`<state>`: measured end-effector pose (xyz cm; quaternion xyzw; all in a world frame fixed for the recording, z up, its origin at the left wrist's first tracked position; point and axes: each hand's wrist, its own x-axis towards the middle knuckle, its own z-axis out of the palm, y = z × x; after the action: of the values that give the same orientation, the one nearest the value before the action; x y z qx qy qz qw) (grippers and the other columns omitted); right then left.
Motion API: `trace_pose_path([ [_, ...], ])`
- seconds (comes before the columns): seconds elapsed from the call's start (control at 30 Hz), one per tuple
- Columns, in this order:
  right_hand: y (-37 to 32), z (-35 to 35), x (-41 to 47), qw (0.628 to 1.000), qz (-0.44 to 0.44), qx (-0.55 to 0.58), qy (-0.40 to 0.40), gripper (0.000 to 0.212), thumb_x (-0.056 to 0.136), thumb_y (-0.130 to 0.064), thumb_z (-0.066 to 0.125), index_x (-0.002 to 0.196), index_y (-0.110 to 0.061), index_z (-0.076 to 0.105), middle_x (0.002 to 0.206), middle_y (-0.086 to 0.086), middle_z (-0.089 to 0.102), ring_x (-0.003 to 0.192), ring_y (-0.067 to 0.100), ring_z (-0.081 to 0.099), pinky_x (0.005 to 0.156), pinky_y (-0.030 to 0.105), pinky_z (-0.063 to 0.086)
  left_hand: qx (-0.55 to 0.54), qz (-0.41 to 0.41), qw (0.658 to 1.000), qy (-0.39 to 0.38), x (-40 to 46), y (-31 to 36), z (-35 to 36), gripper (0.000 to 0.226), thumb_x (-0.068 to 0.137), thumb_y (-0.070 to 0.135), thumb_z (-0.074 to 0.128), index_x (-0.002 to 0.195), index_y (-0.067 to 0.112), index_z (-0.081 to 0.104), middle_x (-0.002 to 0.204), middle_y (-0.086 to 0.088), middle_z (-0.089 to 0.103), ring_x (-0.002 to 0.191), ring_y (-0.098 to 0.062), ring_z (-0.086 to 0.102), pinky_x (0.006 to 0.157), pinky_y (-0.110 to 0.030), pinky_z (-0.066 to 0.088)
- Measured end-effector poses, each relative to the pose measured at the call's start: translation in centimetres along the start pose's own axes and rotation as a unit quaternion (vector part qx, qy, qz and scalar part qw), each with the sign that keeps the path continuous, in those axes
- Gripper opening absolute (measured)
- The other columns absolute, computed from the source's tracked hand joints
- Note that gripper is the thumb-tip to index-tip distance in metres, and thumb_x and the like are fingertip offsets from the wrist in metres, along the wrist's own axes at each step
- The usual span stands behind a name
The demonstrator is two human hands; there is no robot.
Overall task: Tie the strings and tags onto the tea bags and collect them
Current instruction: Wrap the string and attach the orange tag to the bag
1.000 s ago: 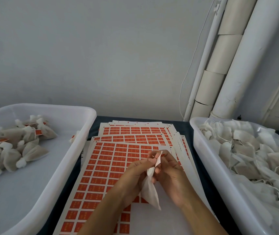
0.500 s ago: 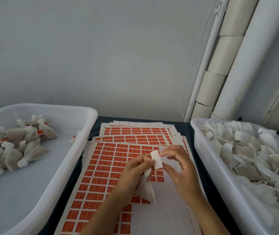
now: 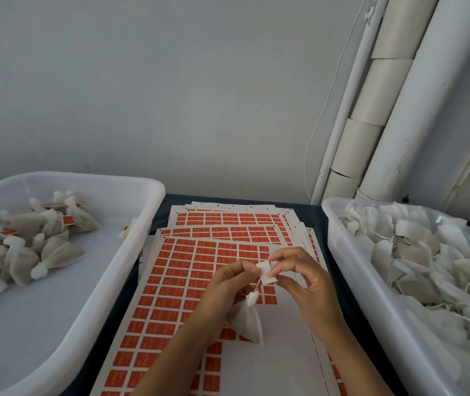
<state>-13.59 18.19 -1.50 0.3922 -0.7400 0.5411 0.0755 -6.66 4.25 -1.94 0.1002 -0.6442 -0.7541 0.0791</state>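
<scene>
Head view, and right in the middle is the tea bag [image 3: 246,321], gathered at its neck and dangling below the hands, its pale body hanging over the bare lower part of the top sticker sheet [image 3: 188,281]. A thin reddish string [image 3: 257,284] runs up from that neck to a small white tag [image 3: 266,272], and that's where the action is: the left hand [image 3: 225,284] has its fingertips curled in, pinching the tag's left edge, with the bag hanging just below and to the right of its palm; the right hand [image 3: 303,278] comes in from the other side, thumb and forefinger nipped on the tag's right edge, the other fingers loosely bent and holding nothing. So the tag sits between the two hands, both touching it, and the bag hangs apart from the right hand. My read: this is the tag-fixing step, string already at the bag's neck, label being folded or pressed shut over it. The next move would call for a firm squeeze with the string kept inside the fold, then a carry left. Further out, the left tub [image 3: 91,298] holds a cluster of finished bags [image 3: 28,247] with orange tags, the likely drop point; the right tub [image 3: 351,281] is heaped with unfinished bags [image 3: 428,258]. More sheets fan out behind on the dark tabletop.
</scene>
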Motion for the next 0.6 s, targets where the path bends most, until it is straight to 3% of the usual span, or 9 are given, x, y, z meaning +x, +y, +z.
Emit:
trace_pose_path([
  [0.23, -0.23, 0.55, -0.11, 0.991, 0.102, 0.087, 0.004, 0.02, 0.078, -0.033, 0.058, 0.084, -0.015, 0.062, 0.091, -0.01, 0.068, 0.095, 0.009, 0.063, 0.084, 0.022, 0.052, 0.015, 0.039, 0.999, 0.011, 0.08, -0.17, 0.03, 0.023, 0.091, 0.022, 0.056, 0.069, 0.022, 0.064, 0.063, 0.006, 0.059, 0.068, -0.005, 0.054, 0.072, -0.023, 0.039],
  [0.33, -0.25, 0.86, -0.23, 0.991, 0.12, 0.065, 0.016, 0.016, 0.081, -0.031, 0.059, 0.083, -0.015, 0.061, 0.087, -0.007, 0.069, 0.089, 0.01, 0.065, 0.082, 0.027, 0.055, 0.04, 0.058, 0.998, 0.005, 0.2, -0.39, 0.01, 0.021, 0.091, 0.019, 0.056, 0.072, 0.018, 0.064, 0.064, 0.008, 0.061, 0.067, -0.002, 0.057, 0.072, -0.021, 0.044],
  [0.43, -0.18, 1.0, -0.29, 0.993, 0.118, 0.02, 0.02, 0.007, 0.086, -0.022, 0.062, 0.079, -0.022, 0.059, 0.086, -0.008, 0.068, 0.087, 0.01, 0.065, 0.082, 0.028, 0.055, 0.053, 0.074, 0.996, 0.0, 0.32, -0.63, -0.04, 0.02, 0.091, 0.014, 0.056, 0.073, 0.016, 0.065, 0.066, 0.009, 0.064, 0.069, -0.001, 0.061, 0.064, -0.009, 0.047],
  [0.6, -0.45, 0.97, -0.32, 0.994, 0.108, -0.026, 0.021, 0.008, 0.085, -0.027, 0.061, 0.078, -0.027, 0.057, 0.086, -0.01, 0.068, 0.082, 0.01, 0.066, 0.078, 0.027, 0.057, 0.072, 0.099, 0.992, 0.01, 0.49, -0.77, 0.09, 0.019, 0.091, 0.012, 0.058, 0.074, 0.013, 0.066, 0.067, 0.007, 0.066, 0.068, -0.003, 0.062, 0.061, -0.005, 0.046],
])
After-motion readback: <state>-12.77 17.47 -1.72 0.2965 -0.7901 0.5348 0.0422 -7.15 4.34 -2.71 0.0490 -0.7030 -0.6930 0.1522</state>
